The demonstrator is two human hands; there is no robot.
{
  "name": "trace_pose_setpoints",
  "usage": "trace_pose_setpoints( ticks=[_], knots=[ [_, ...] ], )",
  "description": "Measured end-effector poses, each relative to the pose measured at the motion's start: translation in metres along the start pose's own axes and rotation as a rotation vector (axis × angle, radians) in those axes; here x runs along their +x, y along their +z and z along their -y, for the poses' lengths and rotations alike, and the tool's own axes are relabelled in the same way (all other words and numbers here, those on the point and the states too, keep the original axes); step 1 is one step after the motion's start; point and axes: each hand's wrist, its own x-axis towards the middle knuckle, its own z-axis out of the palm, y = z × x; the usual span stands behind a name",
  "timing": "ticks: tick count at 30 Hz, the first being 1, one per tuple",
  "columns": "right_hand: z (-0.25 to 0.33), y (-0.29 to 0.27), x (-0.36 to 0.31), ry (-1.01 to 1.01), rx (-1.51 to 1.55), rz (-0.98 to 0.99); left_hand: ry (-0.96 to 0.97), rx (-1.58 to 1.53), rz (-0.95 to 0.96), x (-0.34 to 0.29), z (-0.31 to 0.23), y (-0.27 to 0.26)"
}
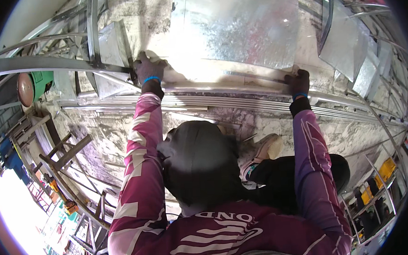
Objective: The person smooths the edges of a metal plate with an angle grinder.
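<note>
1. Nearest to us are our own maroon-and-white striped sleeves [138, 149], running from the lower edge up and away to both gloved hands; a dark knee and a pale shoe [265, 152] sit between them.
2. Our left hand [149, 70], in a dark glove with a blue cuff band, is pressed flat on the near left corner of the galvanized sheet [240, 26], fingers spread and bearing down, not curled around anything.
3. Our right hand [298, 82], gloved the same way, is closed on the sheet's near edge at its right end; whether the fingertips wrap under the edge we cannot tell.
4. The sheet lies flat on the pale, stained concrete floor [121, 127], its near edge just beyond a long bundle of metal strips [239, 105] that runs across between our 2 hands.
5. We judge the sheet thin, light for its area, springy and prone to buckle, with a slick face and sharp cut edges, so the 2 near corners, held wide apart with gloves, are the sound places to grip.
6. Farther off, more cut sheet pieces [347, 46] lean at the right, and a green gas cylinder [33, 85] lies at the left.
</note>
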Motion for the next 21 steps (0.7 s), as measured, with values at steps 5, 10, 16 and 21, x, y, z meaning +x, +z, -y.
trace_pose_setpoints(
  ticks=[5,10,16,21],
  knots=[
    [0.028,-0.007,-0.021,0.024,-0.162,-0.077,0.563,0.216,-0.162,-0.032,-0.026,-0.008],
    [0.048,-0.012,-0.045,0.100,-0.258,-0.138,0.916,0.148,0.047,-0.079,-0.035,0.010],
    [0.049,-0.010,-0.045,0.060,-0.312,-0.129,0.955,0.227,0.067,-0.101,-0.041,0.029],
    [0.050,-0.011,-0.040,0.083,-0.242,-0.115,0.959,0.312,0.014,-0.104,-0.051,0.032]
  ],
)
